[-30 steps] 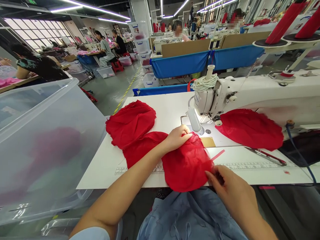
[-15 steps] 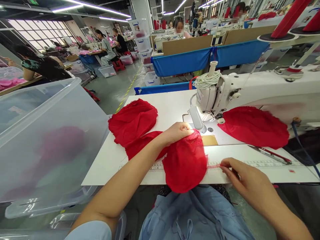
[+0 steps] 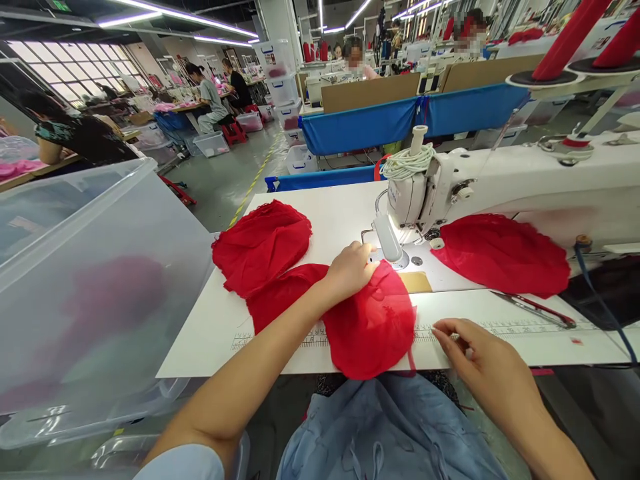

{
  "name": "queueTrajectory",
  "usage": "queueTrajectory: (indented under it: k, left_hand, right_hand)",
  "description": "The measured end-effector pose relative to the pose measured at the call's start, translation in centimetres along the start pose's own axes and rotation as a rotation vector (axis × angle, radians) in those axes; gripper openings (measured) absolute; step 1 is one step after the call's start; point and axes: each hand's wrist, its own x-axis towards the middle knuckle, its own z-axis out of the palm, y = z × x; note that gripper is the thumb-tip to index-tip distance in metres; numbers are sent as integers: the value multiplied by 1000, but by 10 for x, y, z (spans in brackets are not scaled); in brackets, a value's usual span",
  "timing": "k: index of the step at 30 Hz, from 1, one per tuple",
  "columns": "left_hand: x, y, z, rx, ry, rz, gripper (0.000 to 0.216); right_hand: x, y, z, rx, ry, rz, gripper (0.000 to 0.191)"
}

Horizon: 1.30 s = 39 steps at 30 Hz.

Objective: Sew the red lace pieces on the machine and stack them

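My left hand is closed on the upper left edge of a rounded red fabric piece, just in front of the sewing machine's needle area. The fingertips are partly hidden against the cloth. This piece lies over the table's front edge, and a thin red strip hangs from its right side. To its right, my right hand hovers over the front of the table with fingers curled, thumb and forefinger tips slightly apart, holding nothing I can see. More red fabric lies bunched to the left, partly behind my left forearm.
A white sewing machine stands at right, with another red fabric piece under its arm. Scissors lie in front of it. A printed ruler runs along the table's front. A large translucent bin borders the table on the left.
My right hand has let go of the red strip, which now hangs down beside the fabric. My left fingers have shifted slightly left on the fabric's upper edge.
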Motion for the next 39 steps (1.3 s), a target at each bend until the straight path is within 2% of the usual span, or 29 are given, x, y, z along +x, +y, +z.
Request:
queueTrajectory:
  k: [3,6,8,10,13,15,20,23,27,31,35,39]
  left_hand:
    - [-16,11,8,262,55,101,16]
    - [-28,17,19,477,-60,210,23]
    - [-31,17,24,488,-111,219,23]
    - [-29,14,26,474,-108,217,22]
    - [-22,9,27,445,-90,220,15]
    - [-18,5,27,437,-78,226,15]
    - [-17,-2,28,464,-51,254,31]
    - [-16,1,22,486,-65,226,30]
    - [-5,9,11,523,7,52,19]
    - [11,6,4,495,29,-109,24]
    - [18,-2,0,371,-61,-70,19]
    - [21,-3,-7,313,-85,-12,21]
  right_hand:
    - [3,-14,14,-122,125,6,38]
    - [2,-26,28,-255,203,-87,42]
    - [1,-30,37,-351,245,-165,40]
    - [0,-30,43,-396,280,-217,34]
    - [0,-27,44,-394,316,-216,30]
    - [2,-25,42,-395,337,-220,34]
    - [8,-19,38,-370,292,-413,34]
    - [13,-18,37,-288,278,-467,31]
    - [22,-27,36,-159,315,-579,14]
    - [33,-32,40,-87,308,-698,19]
    - [44,-24,48,-110,210,-660,32]
    - [56,-20,49,-95,125,-599,37]
